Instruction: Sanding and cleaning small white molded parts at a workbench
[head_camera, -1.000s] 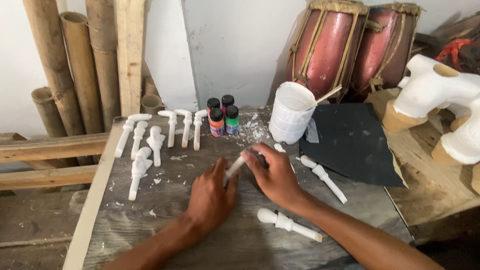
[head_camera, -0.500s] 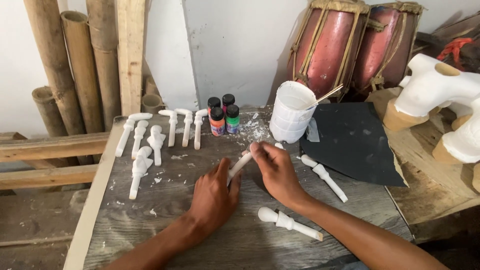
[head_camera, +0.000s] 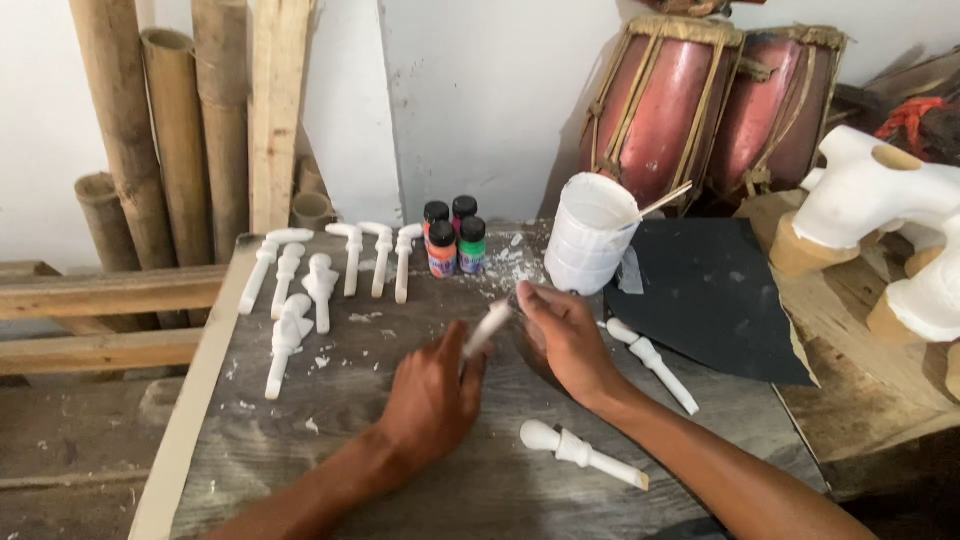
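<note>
Both hands meet over the middle of a grey wooden table (head_camera: 330, 460). My left hand (head_camera: 432, 400) grips the lower end of a small white carved piece (head_camera: 487, 327), which slants up to the right. My right hand (head_camera: 565, 335) pinches its upper end with the fingertips. Two more white carved pieces lie close by: one (head_camera: 652, 362) just right of my right hand, another (head_camera: 583, 452) near the front edge under my right forearm.
Several white carved pieces (head_camera: 322, 275) lie in rows at the table's back left. Small paint bottles (head_camera: 452, 238) and a white plastic container (head_camera: 590, 235) with a stick stand at the back. A black sheet (head_camera: 715, 295), two drums (head_camera: 705, 100), bamboo poles (head_camera: 150, 130) and large white carvings (head_camera: 880, 200) surround them.
Both hands have lifted slightly and the white piece between them has tilted more upright, its top end now near my right fingertips. Nothing else on the table moved.
</note>
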